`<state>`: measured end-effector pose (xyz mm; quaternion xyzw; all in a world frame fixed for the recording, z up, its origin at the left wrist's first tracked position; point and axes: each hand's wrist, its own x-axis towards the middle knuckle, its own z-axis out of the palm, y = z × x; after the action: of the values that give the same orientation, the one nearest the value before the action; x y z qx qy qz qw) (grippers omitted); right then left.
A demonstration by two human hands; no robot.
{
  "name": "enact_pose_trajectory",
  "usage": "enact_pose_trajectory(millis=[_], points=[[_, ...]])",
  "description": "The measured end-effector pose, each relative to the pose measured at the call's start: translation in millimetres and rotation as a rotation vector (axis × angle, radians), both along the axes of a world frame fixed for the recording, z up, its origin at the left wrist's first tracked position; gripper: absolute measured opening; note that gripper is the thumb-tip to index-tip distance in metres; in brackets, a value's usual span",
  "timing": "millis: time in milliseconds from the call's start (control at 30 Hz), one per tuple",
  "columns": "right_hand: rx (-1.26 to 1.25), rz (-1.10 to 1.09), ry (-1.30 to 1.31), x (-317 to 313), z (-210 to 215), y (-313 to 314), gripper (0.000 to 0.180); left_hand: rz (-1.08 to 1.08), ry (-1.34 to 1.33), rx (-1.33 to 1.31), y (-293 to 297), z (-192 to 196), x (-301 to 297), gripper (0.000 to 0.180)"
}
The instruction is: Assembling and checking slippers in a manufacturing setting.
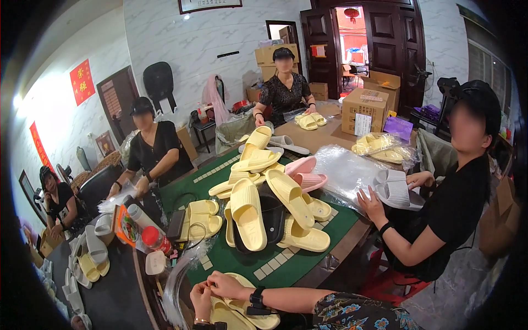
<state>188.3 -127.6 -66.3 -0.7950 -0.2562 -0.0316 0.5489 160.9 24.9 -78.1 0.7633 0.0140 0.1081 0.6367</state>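
Note:
At the near edge of the table, my left hand (201, 301) and my right hand (226, 286) meet with fingertips pinched together. Whatever is between their fingers is too small to make out. Right under them lies a pair of yellow slippers (241, 314), partly covered by my hands. Beside my left hand spreads a bundle of thin clear plastic strips (177, 283). Farther up the green mat (237, 276) rises a heap of loose yellow slippers (248, 212), with a pair of pink slippers (308, 179) at its right side.
Co-workers sit around the table; the one at right handles grey slippers (391, 188) beside clear plastic bags (344, 168). Left stand a red-lidded jar (155, 240) and a white cup (156, 264). A cardboard box (363, 113) and bagged yellow slippers (379, 146) occupy the far right.

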Motion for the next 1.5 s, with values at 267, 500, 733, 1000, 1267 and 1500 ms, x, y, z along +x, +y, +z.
enact_pose_trajectory(millis=[267,500,733,1000,1267,1500], points=[[0.047,-0.041,0.003,4,-5,-4,0.015,0.001,0.038,0.042,-10,17,-1,0.01],[0.036,-0.014,-0.01,0,1,-2,0.016,-0.018,-0.012,0.092,8,-10,6,0.013],[0.024,-0.026,-0.019,2,-5,0,0.013,-0.023,0.074,-0.02,1,-2,5,0.013],[-0.001,-0.002,-0.029,1,-10,3,0.015,-0.05,-0.044,0.075,3,4,-1,0.008],[-0.082,0.012,-0.021,-5,-2,2,0.017,-0.01,-0.068,0.161,-3,5,-2,0.009],[-0.098,-0.052,-0.083,1,-2,0,0.014,0.003,-0.055,0.163,-7,3,9,0.01]])
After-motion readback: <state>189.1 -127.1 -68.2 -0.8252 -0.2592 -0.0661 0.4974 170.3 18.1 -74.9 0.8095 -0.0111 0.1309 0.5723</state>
